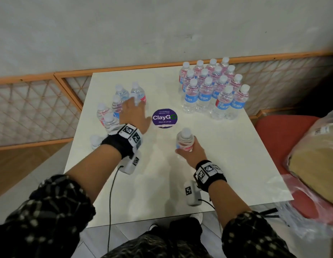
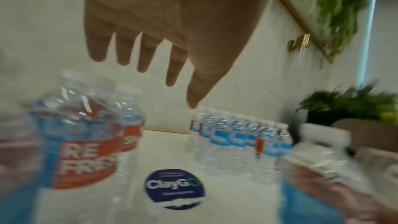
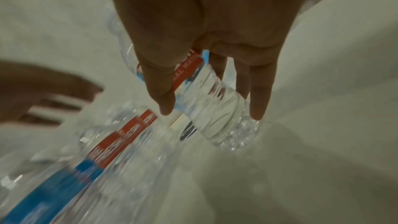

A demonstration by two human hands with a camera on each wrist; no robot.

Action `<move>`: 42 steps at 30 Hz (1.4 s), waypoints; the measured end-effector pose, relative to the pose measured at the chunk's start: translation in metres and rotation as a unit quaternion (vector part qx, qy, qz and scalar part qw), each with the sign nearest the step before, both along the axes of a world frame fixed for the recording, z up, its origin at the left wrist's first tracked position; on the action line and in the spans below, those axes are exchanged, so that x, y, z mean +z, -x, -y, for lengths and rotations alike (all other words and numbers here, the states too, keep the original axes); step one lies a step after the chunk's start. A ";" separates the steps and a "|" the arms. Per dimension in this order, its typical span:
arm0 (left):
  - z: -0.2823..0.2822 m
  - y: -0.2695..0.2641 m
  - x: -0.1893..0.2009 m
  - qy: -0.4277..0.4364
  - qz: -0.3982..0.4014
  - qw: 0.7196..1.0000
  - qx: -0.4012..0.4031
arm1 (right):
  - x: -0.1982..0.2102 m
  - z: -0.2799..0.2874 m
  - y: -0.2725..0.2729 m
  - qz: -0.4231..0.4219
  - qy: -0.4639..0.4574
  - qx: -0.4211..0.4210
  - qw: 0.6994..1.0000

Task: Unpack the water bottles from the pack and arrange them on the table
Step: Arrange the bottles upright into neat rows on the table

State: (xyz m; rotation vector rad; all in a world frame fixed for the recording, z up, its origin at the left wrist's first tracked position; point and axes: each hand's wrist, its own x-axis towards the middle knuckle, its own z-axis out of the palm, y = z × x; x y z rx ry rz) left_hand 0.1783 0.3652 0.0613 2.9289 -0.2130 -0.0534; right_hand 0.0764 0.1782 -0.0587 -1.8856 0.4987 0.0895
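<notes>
1. Bottle, clear ribbed plastic with a white cap and a red-and-blue label, is being gripped around its middle by the right hand, thumb and fingers wrapped round it; it is being held upright near the table's middle.
2. The left hand is being held flat above the pack, fingers straight and spread, nothing being grasped.
3. The pack, a loose cluster of bottles, is being shown at the table's left side; whether film is around it cannot be told.
4. Arranged bottles are being kept in tight rows at the far right corner.
5. A round purple sticker is being shown lying between the two groups on the smooth white tabletop.
</notes>
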 end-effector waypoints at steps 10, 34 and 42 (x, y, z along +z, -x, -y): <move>0.007 -0.031 -0.003 -0.041 -0.082 0.996 -0.014 | 0.002 0.070 0.007 0.009 0.019 -0.106 0.994; 0.025 -0.072 -0.031 0.063 0.004 0.986 0.157 | 0.000 0.096 0.008 0.014 0.003 -0.145 0.989; 0.023 -0.071 -0.021 0.079 0.012 0.996 0.033 | -0.001 0.097 0.007 0.007 0.009 -0.142 0.990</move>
